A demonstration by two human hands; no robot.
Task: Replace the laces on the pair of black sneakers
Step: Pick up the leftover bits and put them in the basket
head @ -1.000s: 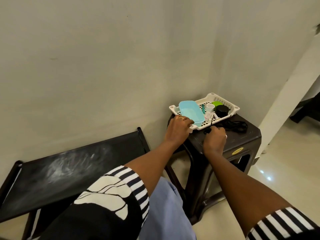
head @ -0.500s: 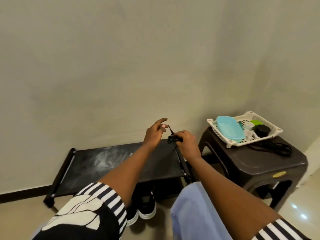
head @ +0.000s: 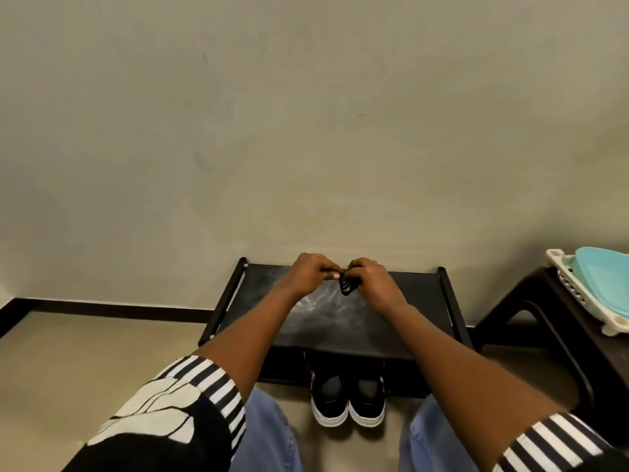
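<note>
A pair of black sneakers [head: 348,396] with white soles stands on the floor, heels toward me, toes under the black shoe rack [head: 343,321]. Above the rack top, my left hand [head: 311,272] and my right hand [head: 372,281] meet and together hold a small bundle of black lace [head: 348,287]. Both hands have their fingers curled around the bundle. Loops of it hang down between them.
A dark plastic stool [head: 575,338] stands at the right with a white basket [head: 575,291] holding a light blue lid [head: 604,279]. A plain wall rises behind the rack. My knees in blue jeans flank the sneakers.
Both hands left the stool with the black lace bundle and came over the shoe rack. The view swung left and down, bringing the sneakers into sight.
</note>
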